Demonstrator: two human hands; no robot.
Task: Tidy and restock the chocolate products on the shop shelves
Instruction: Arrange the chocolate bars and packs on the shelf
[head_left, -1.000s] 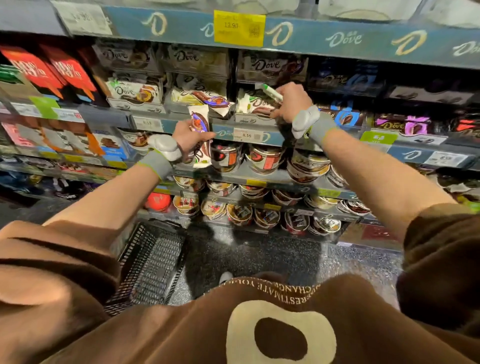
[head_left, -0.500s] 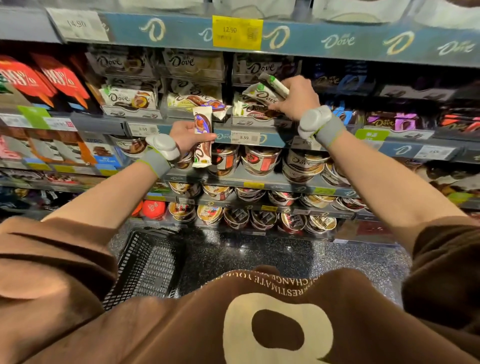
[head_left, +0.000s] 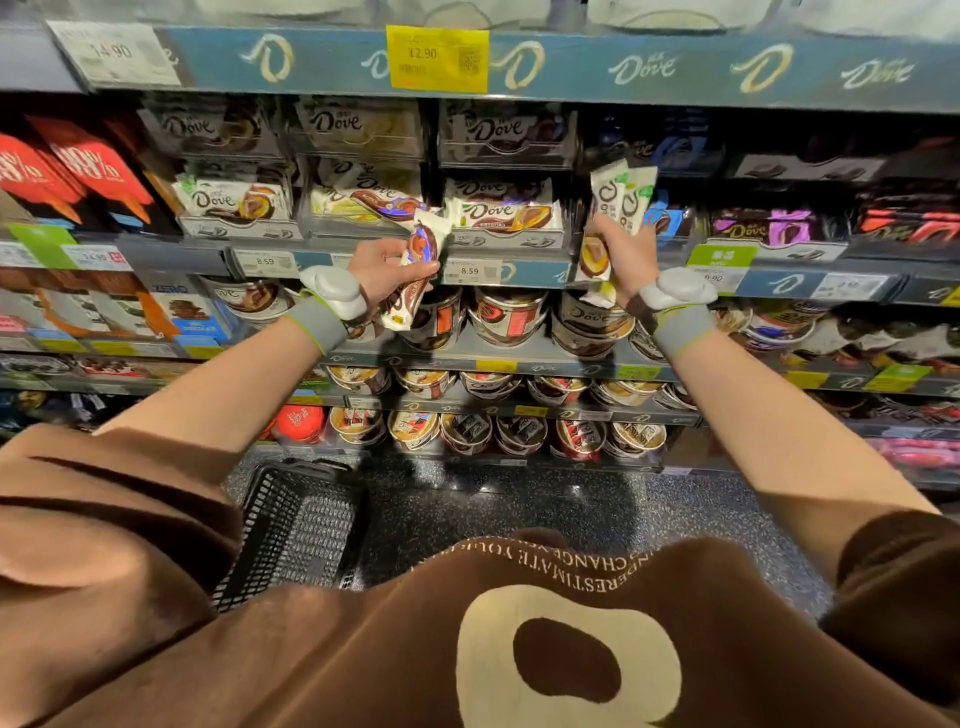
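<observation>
My left hand (head_left: 382, 270) grips a white chocolate bar with a brown and blue swirl (head_left: 418, 270), held upright in front of the shelf edge. My right hand (head_left: 626, 257) holds a bunch of white, green-marked chocolate bars (head_left: 618, 208) upright, out in front of the shelf to the right of the middle trays. Behind the hands stand clear display trays of Dove bars (head_left: 501, 215), with more of them in the tray on the left (head_left: 236, 202). The bars hide most of my right fingers.
A black shopping basket (head_left: 296, 530) stands on the speckled floor at the lower left. Round chocolate tubs (head_left: 511, 317) fill the shelves below. Red boxes (head_left: 88, 166) sit at the far left, purple and dark packs (head_left: 753, 228) at the right. Price tags line the shelf edges.
My right hand has pulled the white and green bars out of the middle tray and moved right with them. My left hand rose slightly with its bar.
</observation>
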